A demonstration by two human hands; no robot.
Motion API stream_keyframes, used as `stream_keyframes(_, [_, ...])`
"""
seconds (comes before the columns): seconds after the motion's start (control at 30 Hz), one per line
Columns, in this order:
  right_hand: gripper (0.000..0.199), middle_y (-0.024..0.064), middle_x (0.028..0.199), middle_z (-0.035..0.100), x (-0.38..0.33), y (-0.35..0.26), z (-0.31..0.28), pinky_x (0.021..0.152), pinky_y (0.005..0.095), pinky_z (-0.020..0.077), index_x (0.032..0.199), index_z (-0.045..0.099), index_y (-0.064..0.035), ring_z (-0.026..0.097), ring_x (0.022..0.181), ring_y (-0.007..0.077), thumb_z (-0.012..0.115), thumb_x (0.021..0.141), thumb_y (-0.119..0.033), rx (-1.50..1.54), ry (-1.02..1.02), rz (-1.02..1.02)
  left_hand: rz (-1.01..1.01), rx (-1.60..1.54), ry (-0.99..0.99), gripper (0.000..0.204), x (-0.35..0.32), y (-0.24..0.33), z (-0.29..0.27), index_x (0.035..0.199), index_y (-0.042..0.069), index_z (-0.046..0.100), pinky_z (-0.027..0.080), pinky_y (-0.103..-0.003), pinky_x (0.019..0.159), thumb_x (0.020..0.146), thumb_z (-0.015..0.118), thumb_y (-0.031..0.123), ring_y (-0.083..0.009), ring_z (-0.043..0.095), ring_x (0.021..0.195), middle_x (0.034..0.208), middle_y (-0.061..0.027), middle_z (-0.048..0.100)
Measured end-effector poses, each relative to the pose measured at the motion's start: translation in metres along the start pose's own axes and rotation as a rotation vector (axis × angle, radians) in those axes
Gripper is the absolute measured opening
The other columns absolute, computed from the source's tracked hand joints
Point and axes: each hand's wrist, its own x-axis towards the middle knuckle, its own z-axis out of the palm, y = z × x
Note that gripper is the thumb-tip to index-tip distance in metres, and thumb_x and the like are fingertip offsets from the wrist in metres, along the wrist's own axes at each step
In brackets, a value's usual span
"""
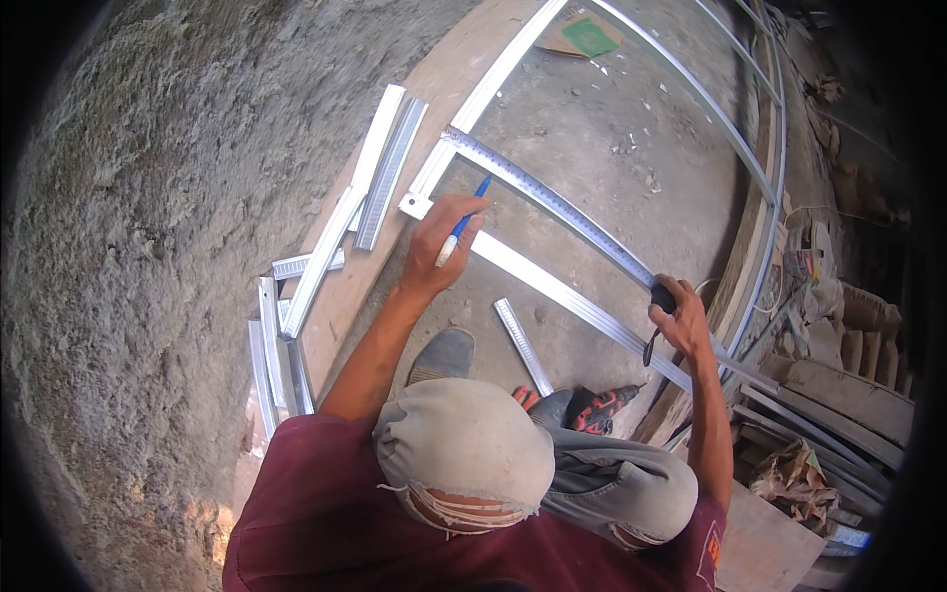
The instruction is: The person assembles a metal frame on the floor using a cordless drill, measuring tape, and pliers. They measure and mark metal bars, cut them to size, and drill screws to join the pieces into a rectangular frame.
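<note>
My left hand is closed around a blue marker with a white end, its tip pointing away from me. A silver tape blade stretches from the frame's left rail to the right, with a pale metal edge showing along it. At the blade's right end, my right hand grips the dark tape measure; a black strap hangs below. Nearer to me, a metal bar crosses the frame at a similar slant, just beyond my left hand's wrist.
Cut metal channel pieces lie on a plank at the left, beside a rough wall. A short ribbed strip and a red and black power drill are on the ground near my feet. Cardboard and scrap crowd the right side.
</note>
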Motion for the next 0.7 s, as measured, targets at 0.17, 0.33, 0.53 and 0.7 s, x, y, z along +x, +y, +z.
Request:
stream_keyframes(0.17, [0.061, 0.0228, 0.1, 0.064, -0.0005, -0.0013, 0.0018, 0.084, 0.0432, 0.0524, 0.127, 0.064, -0.0034, 0.067, 0.091, 0.0374, 0.066, 0.071, -0.027, -0.018, 0.015, -0.004, -0.036, 0.031, -0.047, 0.019, 0.0026, 0.0013, 0.0003, 0.115, 0.003, 0.067, 0.053, -0.039, 0.085, 0.096, 0.063, 0.005, -0.0315, 0.067, 0.1, 0.107, -0.0149, 0.069])
stream_keyframes(0.33, [0.061, 0.0227, 0.103, 0.064, -0.0015, 0.0016, 0.0048, 0.086, 0.044, 0.0527, 0.128, 0.064, -0.0044, 0.067, 0.093, 0.0382, 0.067, 0.071, -0.026, -0.024, 0.037, 0.002, -0.03, 0.073, -0.074, 0.02, 0.0049, -0.0009, 0.0018, 0.116, 0.005, 0.067, 0.053, -0.042, 0.089, 0.097, 0.062, 0.007, -0.0347, 0.066, 0.102, 0.109, -0.0146, 0.069])
stream_keyframes(0.53, [0.061, 0.0221, 0.103, 0.064, -0.0024, -0.0026, 0.0062, 0.086, 0.0446, 0.0529, 0.128, 0.064, -0.0054, 0.066, 0.093, 0.0389, 0.068, 0.07, -0.026, -0.017, 0.064, 0.003, -0.033, 0.087, -0.093, 0.022, 0.0062, -0.001, 0.0025, 0.117, 0.005, 0.067, 0.052, -0.043, 0.088, 0.095, 0.062, 0.006, -0.0351, 0.065, 0.102, 0.109, -0.0148, 0.068])
stream_keyframes(0.7, [0.061, 0.0214, 0.101, 0.063, -0.0041, -0.0002, 0.0084, 0.084, 0.0445, 0.0531, 0.127, 0.064, -0.0059, 0.066, 0.092, 0.0384, 0.069, 0.07, -0.026, -0.032, 0.074, -0.016, -0.036, 0.095, -0.099, 0.023, 0.0069, 0.0, 0.0034, 0.117, 0.005, 0.066, 0.051, -0.042, 0.087, 0.094, 0.061, 0.004, -0.0351, 0.064, 0.102, 0.11, -0.0147, 0.068])
